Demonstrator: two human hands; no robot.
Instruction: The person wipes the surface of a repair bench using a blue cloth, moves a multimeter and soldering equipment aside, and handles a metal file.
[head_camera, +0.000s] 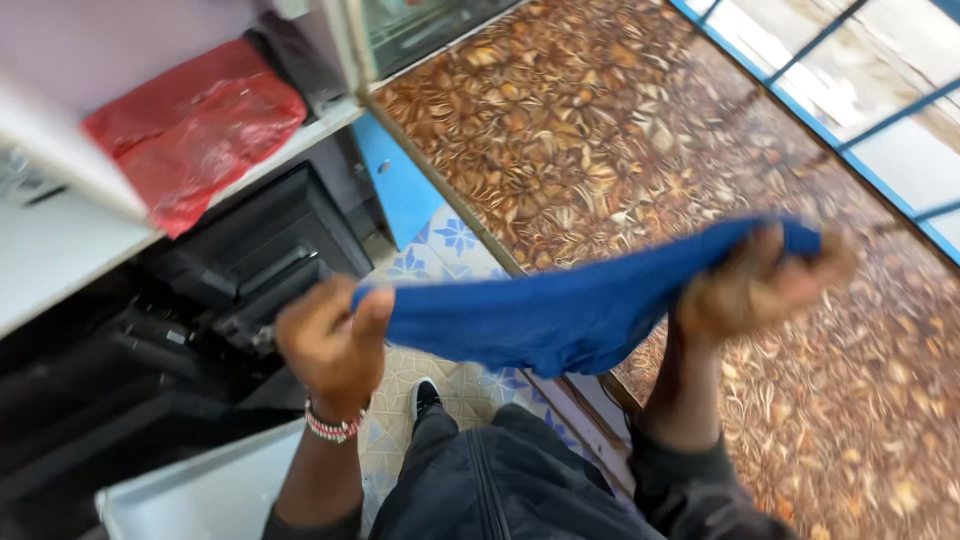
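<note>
My left hand (335, 345) and right hand (757, 282) each grip an end of the blue cloth (560, 310), both closed tight. Its middle sags between them. Motion blur smears the right fingers, and the cloth hides part of the patterned worktop (600, 120) beyond.

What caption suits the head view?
Left hand and right hand stretch a blue cloth above a brown patterned counter.
</note>
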